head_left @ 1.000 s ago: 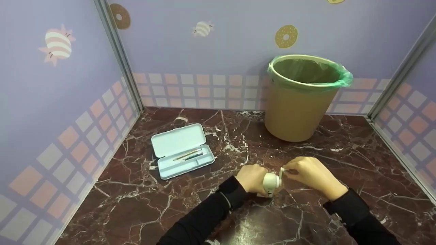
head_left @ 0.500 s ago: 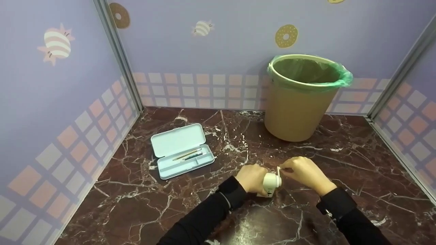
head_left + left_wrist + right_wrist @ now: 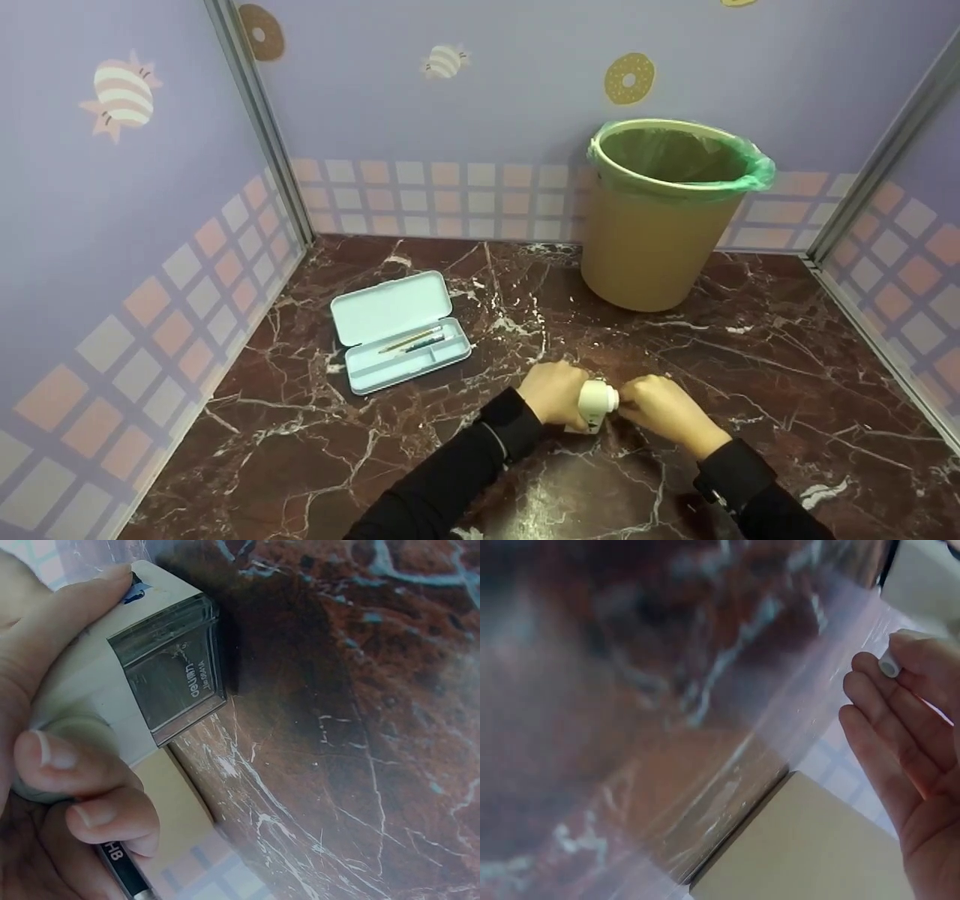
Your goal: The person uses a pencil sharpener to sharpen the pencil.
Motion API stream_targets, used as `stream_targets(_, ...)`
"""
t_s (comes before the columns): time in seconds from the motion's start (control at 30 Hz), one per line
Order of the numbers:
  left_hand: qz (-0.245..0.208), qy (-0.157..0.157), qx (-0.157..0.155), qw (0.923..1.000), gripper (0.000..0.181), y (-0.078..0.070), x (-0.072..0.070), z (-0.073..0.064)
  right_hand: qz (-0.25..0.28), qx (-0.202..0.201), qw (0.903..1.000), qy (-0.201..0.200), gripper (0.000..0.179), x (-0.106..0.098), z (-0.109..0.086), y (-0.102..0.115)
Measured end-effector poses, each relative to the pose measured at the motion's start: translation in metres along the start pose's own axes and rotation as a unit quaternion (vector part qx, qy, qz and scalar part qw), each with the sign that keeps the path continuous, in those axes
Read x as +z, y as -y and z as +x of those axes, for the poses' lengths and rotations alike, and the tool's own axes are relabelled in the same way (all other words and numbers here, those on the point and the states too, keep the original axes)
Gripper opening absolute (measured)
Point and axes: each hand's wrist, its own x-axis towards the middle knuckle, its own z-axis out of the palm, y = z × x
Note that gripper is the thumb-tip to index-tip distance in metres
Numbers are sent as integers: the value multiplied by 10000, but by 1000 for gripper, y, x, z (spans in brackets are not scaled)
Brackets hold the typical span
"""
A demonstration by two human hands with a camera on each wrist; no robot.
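Around a white crank pencil sharpener (image 3: 594, 401) my left hand (image 3: 553, 394) is wrapped, pressing it to the marble tabletop. The left wrist view shows the sharpener's clear, dark-looking shavings drawer (image 3: 176, 671). Below the curled fingers there, a dark pencil (image 3: 121, 866) marked HB sticks out with a metal band at its end; its other end is hidden. At the sharpener's right side, my right hand (image 3: 664, 409) pinches the small white crank knob (image 3: 889, 666) between thumb and finger. The other right fingers are loosely extended. The crank arm is mostly hidden in the head view.
A light blue pencil case (image 3: 394, 375) lies open at the left with pencils (image 3: 412, 341) in it. Behind the hands stands a tan bin (image 3: 652, 247) with a green liner. Small pale crumbs dot the table's middle. Patterned walls enclose the table.
My right hand has moved slightly left, then down toward me, turning the crank from pointing up to a lower position. My left hand and the sharpener stay in place.
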Motion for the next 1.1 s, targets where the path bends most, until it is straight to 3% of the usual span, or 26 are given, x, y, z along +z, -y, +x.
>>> stream_targets(0.3, -81, -3, -53, 10000, 48, -2, 2, 1, -315, -241, 9992, 42, 13, -1, -18, 21)
stream_targets(0.5, -53, -64, -59, 9999, 48, -3, 3, 1, -546, -518, 9971, -99, 15, -9, -27, 33)
stream_targets(0.83, -71, -109, -92, 9999, 48, -2, 2, -1, -542, -923, 9927, -561, 11, -27, -33, 45)
stream_targets(1.1, -52, -30, -127, 9999, 50, -1, 1, 0, -496, -1264, 9865, -918, 18, -48, -27, 47)
